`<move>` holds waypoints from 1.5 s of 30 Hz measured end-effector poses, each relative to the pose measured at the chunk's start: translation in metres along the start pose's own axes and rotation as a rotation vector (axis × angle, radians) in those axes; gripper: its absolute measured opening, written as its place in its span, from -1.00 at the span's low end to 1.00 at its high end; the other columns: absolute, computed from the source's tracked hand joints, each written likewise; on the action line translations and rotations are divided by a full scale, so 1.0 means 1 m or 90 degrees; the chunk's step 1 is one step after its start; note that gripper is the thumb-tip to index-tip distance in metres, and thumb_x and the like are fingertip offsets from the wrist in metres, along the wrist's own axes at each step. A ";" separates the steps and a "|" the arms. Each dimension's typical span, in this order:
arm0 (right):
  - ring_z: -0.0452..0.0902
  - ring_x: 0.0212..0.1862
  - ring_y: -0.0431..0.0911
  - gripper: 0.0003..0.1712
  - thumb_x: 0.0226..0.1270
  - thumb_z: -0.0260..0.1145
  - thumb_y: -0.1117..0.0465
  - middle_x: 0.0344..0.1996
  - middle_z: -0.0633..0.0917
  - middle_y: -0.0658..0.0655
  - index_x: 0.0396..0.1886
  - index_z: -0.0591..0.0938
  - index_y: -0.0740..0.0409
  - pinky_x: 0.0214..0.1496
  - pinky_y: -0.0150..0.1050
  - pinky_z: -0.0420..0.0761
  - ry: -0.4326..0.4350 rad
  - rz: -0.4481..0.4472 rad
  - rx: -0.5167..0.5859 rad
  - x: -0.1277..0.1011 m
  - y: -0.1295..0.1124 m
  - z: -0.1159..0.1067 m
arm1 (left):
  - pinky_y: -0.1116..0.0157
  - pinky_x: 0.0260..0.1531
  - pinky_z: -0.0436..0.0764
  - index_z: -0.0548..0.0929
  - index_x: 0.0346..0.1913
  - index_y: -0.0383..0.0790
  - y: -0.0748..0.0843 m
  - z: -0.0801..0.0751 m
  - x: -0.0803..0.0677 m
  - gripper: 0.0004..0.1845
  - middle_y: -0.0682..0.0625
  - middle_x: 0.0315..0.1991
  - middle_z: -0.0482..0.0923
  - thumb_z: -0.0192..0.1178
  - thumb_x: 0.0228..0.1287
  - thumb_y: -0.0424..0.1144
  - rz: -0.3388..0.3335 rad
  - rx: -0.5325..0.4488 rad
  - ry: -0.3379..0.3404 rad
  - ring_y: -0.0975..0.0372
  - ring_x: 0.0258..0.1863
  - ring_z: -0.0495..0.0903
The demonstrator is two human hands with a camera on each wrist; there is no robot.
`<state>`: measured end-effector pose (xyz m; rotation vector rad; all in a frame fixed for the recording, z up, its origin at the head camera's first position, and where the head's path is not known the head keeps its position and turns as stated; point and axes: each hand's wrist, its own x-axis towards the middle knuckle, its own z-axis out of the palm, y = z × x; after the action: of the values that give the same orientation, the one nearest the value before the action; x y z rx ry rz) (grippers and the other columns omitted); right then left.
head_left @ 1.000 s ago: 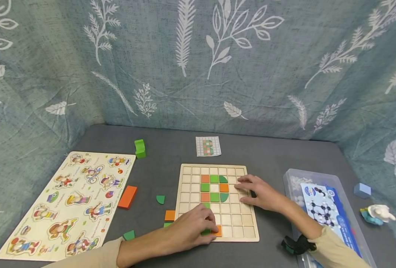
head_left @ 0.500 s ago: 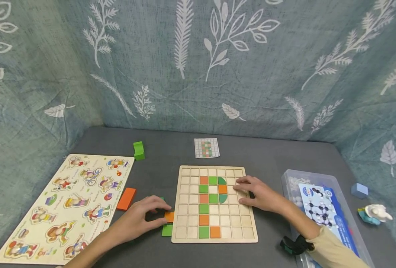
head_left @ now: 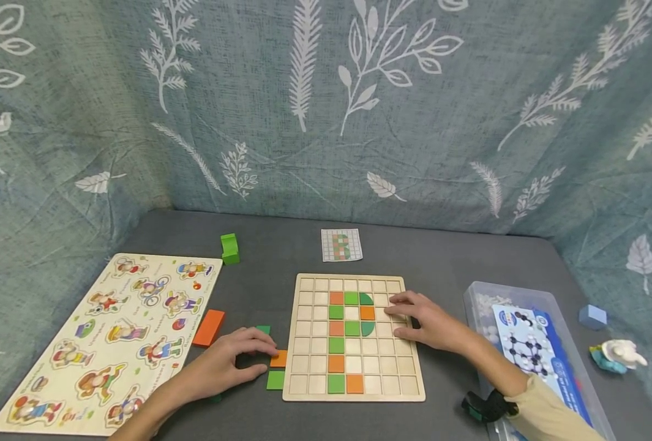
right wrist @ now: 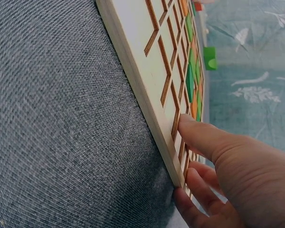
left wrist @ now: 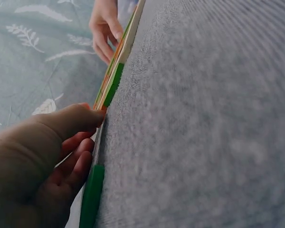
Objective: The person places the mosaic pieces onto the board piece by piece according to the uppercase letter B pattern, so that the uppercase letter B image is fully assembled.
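Note:
My left hand (head_left: 229, 362) reaches in from the left, fingertips right at the left edge of an orange square tile (head_left: 279, 359) and the thumb below, apart from the forefinger. Below that tile lies a green square tile (head_left: 275, 380); a green quarter-circle tile (head_left: 263, 329) is partly hidden behind the fingers. My right hand (head_left: 427, 320) rests on the right edge of the wooden grid board (head_left: 309, 386), with the thumb (right wrist: 199, 135) on its top. Green and orange square tiles sit in the board, with two dark green quarter-circles (head_left: 366, 299) at the upper right of the pattern.
A small pattern card (head_left: 353, 234) lies behind the board. At left are a picture puzzle board (head_left: 78, 380), an orange block (head_left: 209, 327) and a green block (head_left: 229, 248). At right stand a clear plastic box (head_left: 562, 306), a blue cube (head_left: 592, 316) and a small figurine (head_left: 619, 355).
My left hand has left the board's lower row, where a green and an orange tile now show, and moved left to the loose orange tile. My right hand has stayed on the board's edge.

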<state>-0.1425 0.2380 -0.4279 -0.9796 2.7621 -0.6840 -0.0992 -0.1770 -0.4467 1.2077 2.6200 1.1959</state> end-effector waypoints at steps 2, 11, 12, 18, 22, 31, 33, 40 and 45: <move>0.43 0.22 0.17 -0.52 0.29 0.35 0.15 0.20 0.52 0.25 0.19 0.60 0.17 0.15 0.10 0.49 0.001 0.000 -0.001 0.000 0.000 0.000 | 0.31 -0.08 0.57 0.68 -0.02 0.06 -0.001 0.001 0.000 -0.75 0.14 -0.03 0.60 0.31 0.25 -0.26 0.009 0.025 -0.008 0.30 -0.03 0.53; 0.43 0.22 0.18 -0.51 0.30 0.34 0.13 0.20 0.52 0.26 0.20 0.59 0.17 0.15 0.11 0.49 -0.005 0.004 0.006 -0.002 0.001 -0.001 | 0.29 -0.08 0.56 0.69 -0.06 0.07 -0.001 0.002 0.002 -0.77 0.12 -0.03 0.59 0.31 0.25 -0.27 0.022 0.031 -0.013 0.28 -0.04 0.51; 0.43 0.22 0.18 -0.51 0.30 0.34 0.13 0.20 0.52 0.26 0.20 0.59 0.17 0.15 0.11 0.49 -0.006 0.004 0.007 -0.002 0.001 -0.001 | 0.29 -0.08 0.56 0.70 -0.07 0.06 -0.001 0.002 0.002 -0.78 0.11 -0.03 0.59 0.31 0.24 -0.28 0.025 0.034 -0.011 0.28 -0.04 0.51; 0.44 0.21 0.17 -0.52 0.30 0.34 0.14 0.20 0.52 0.26 0.19 0.60 0.17 0.14 0.10 0.49 -0.005 -0.002 0.003 -0.003 0.002 0.000 | 0.29 -0.12 0.55 0.72 -0.13 0.07 -0.002 0.004 0.003 -0.77 0.11 -0.06 0.59 0.36 0.18 -0.30 0.032 0.056 0.000 0.28 -0.08 0.51; 0.43 0.21 0.17 -0.53 0.30 0.34 0.14 0.20 0.52 0.25 0.19 0.60 0.17 0.14 0.10 0.49 -0.003 -0.001 0.005 -0.003 0.002 0.000 | 0.30 -0.13 0.55 0.72 -0.15 0.09 -0.003 0.005 0.005 -0.77 0.12 -0.07 0.59 0.38 0.15 -0.29 0.036 0.070 0.006 0.30 -0.10 0.51; 0.44 0.21 0.16 -0.52 0.30 0.34 0.12 0.20 0.52 0.24 0.19 0.60 0.15 0.14 0.09 0.49 -0.001 -0.001 0.000 -0.001 0.003 0.001 | 0.34 -0.14 0.55 0.74 -0.23 0.01 -0.003 0.005 0.008 -0.78 0.15 -0.13 0.65 0.46 0.03 -0.29 0.090 0.095 0.046 0.33 -0.14 0.52; 0.44 0.21 0.16 -0.52 0.30 0.34 0.13 0.20 0.52 0.24 0.19 0.60 0.15 0.14 0.09 0.49 0.000 -0.002 -0.002 -0.001 0.003 0.001 | 0.37 -0.14 0.54 0.75 -0.24 -0.01 -0.004 0.006 0.009 -0.77 0.16 -0.15 0.66 0.47 0.00 -0.31 0.103 0.089 0.055 0.34 -0.15 0.53; 0.43 0.22 0.16 -0.52 0.29 0.35 0.14 0.20 0.52 0.24 0.19 0.60 0.16 0.15 0.10 0.49 0.001 -0.001 0.000 0.000 0.002 0.000 | 0.39 -0.19 0.58 0.76 -0.27 -0.05 -0.004 0.000 0.011 -0.78 0.14 -0.20 0.66 0.48 -0.03 -0.34 0.115 0.095 0.053 0.33 -0.20 0.57; 0.43 0.22 0.17 -0.52 0.29 0.35 0.13 0.20 0.52 0.25 0.19 0.60 0.16 0.15 0.10 0.49 0.000 -0.003 -0.001 0.000 0.002 0.000 | 0.40 -0.22 0.58 0.76 -0.30 -0.05 -0.004 -0.011 0.019 -0.74 0.13 -0.24 0.64 0.51 -0.12 -0.39 0.108 0.119 0.091 0.32 -0.24 0.57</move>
<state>-0.1439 0.2392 -0.4289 -0.9856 2.7627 -0.6822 -0.1185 -0.1731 -0.4356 1.4539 2.8390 1.1203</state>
